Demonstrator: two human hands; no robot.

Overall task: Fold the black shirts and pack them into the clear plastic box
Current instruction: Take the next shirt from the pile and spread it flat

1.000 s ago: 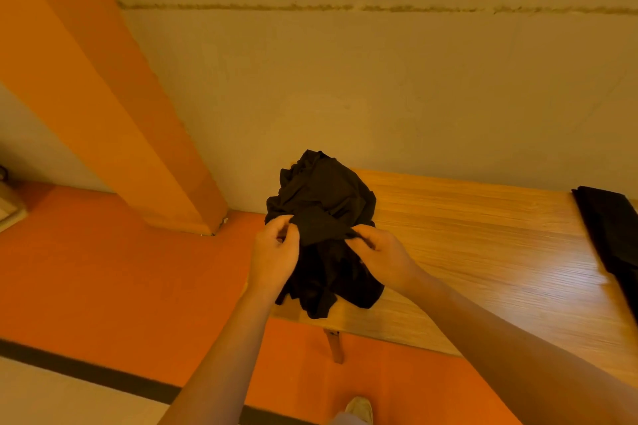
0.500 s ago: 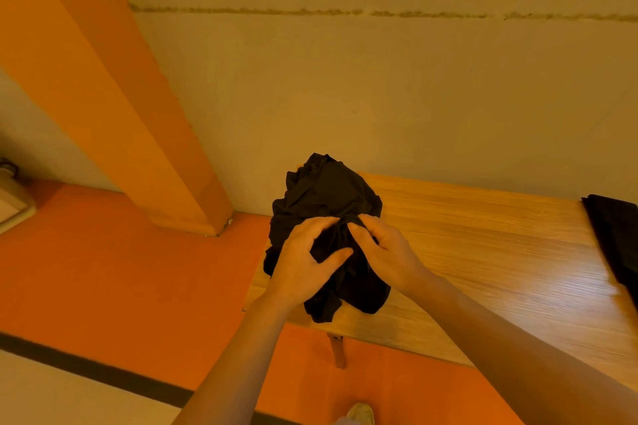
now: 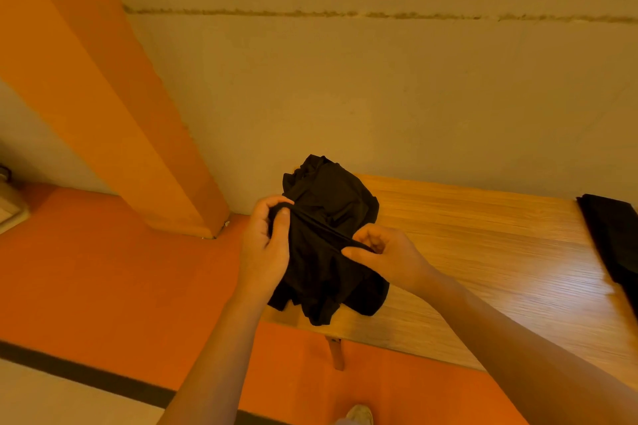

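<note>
Fingers (image 3: 276, 217) around crumpled black shirt (image 3: 328, 203)

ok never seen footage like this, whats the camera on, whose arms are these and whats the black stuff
The camera sits on a person's head and looks forward and down, so the two bare arms are the wearer's own. No machine is involved. The left hand and right hand each pinch an edge of a crumpled black shirt, stretching it between them. The shirt hangs over the corner of a wooden table. More black fabric lies at the table's right edge. The clear plastic box is not in view.
</note>
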